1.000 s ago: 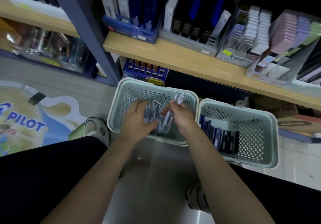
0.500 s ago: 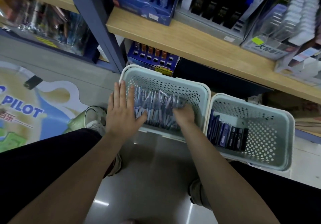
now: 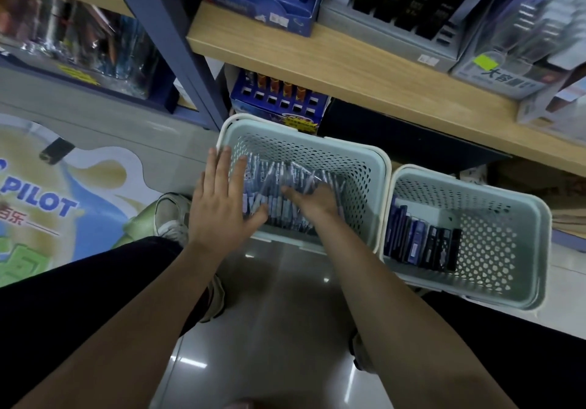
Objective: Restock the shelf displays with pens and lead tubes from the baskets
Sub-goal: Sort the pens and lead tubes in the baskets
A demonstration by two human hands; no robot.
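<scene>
Two pale green baskets are sitting on the floor at centre frame: the left basket point(image 3: 364, 167) is holding a heap of wrapped pens point(image 3: 285, 183), the right basket point(image 3: 494, 281) a row of dark lead tubes point(image 3: 421, 243). The left hand point(image 3: 222, 199) is lying flat with straight fingers over the left basket's rim, while the right hand point(image 3: 314, 200) is reaching into the pens; whether it is gripping any I cannot tell.

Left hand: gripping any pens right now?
No. The left hand lies flat with straight, spread fingers over the left edge of the pen basket, holding nothing.
</scene>
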